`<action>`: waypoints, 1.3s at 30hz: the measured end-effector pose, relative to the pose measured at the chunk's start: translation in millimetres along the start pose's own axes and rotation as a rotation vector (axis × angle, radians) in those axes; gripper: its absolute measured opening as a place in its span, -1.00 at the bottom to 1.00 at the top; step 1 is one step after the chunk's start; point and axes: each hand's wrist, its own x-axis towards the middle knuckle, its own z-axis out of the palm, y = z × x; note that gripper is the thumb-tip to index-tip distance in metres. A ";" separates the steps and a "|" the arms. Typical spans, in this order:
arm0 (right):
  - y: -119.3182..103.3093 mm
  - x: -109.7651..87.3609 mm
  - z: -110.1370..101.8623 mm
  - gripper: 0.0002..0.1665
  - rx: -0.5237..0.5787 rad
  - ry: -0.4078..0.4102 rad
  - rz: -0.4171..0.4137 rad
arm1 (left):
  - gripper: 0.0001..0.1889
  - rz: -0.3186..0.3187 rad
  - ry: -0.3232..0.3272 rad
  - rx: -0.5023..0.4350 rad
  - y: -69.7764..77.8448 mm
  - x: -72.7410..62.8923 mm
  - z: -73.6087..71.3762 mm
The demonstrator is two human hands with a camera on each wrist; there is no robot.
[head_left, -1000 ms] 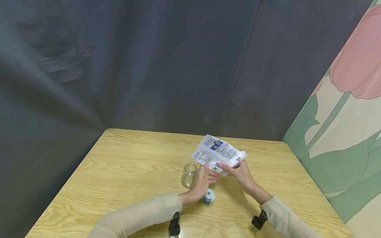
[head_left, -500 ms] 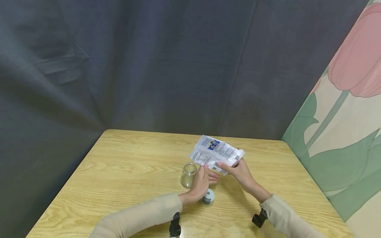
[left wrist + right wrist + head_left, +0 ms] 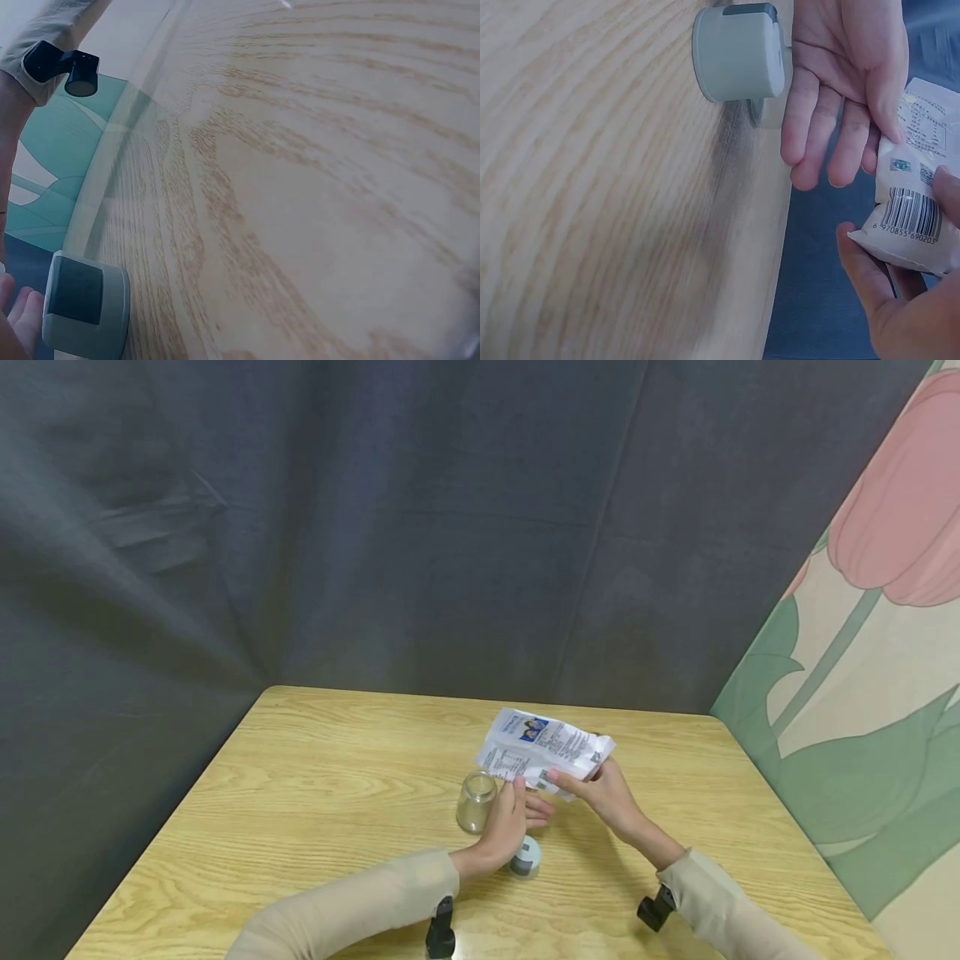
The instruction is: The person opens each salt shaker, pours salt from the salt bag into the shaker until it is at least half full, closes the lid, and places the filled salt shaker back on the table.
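A white printed packet (image 3: 543, 747) is held in the air between both hands. My right hand (image 3: 606, 793) grips its near right end, thumb on top and fingers below; the barcode shows there in the right wrist view. At the packet's near edge, my left hand (image 3: 512, 817) pinches with thumb and index finger while its other fingers stretch out straight. Just left of that hand, an uncapped clear glass jar (image 3: 474, 806) stands on the table. Below the left palm sits a pale grey-green round piece (image 3: 739, 54) with a dark patch, apart from the hand.
Everything stands on a wood-grain table (image 3: 315, 793). A dark curtain (image 3: 435, 527) hangs behind it, and a tulip-patterned wall panel (image 3: 877, 710) borders the right side. Black wrist cameras (image 3: 657, 908) hang below both sleeves.
The packet's far end has tipped down and slightly left, closer to the jar. Both hands keep nearly the same place and hold; the jar and round piece have not moved.
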 end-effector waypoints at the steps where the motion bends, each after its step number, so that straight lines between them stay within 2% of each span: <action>1: -0.5 0.0 -0.1 -0.40 -0.005 0.002 0.000 | -0.55 -0.004 0.003 0.001 -4.6 1.4 0.2; 4: -2.1 0.0 -0.4 -0.40 -0.019 0.004 -0.005 | -0.53 -0.012 0.005 0.000 -13.8 3.2 0.1; 7: -3.6 -0.1 -0.7 -0.39 -0.025 -0.002 -0.012 | -0.51 -0.014 0.002 0.000 -16.8 3.3 -0.4; 24: -9.5 2.8 -3.6 -0.38 -0.056 -0.019 -0.055 | -0.50 -0.018 -0.012 -0.005 -15.6 4.0 -1.1; 29: -10.6 4.6 -4.0 -0.39 -0.080 -0.010 -0.062 | -0.53 -0.028 -0.010 -0.017 -9.3 2.8 -0.2; 35: -14.4 6.2 -4.0 -0.41 -0.100 0.001 -0.056 | -0.58 -0.005 -0.021 -0.030 14.7 -5.0 -1.1; 37: -15.6 6.7 -3.6 -0.41 -0.114 0.003 -0.064 | -0.59 -0.003 -0.017 -0.030 15.2 -5.3 -1.0; 39: -16.3 7.2 -3.6 -0.41 -0.139 0.007 -0.072 | -0.58 -0.004 -0.013 -0.029 8.7 -3.2 -0.6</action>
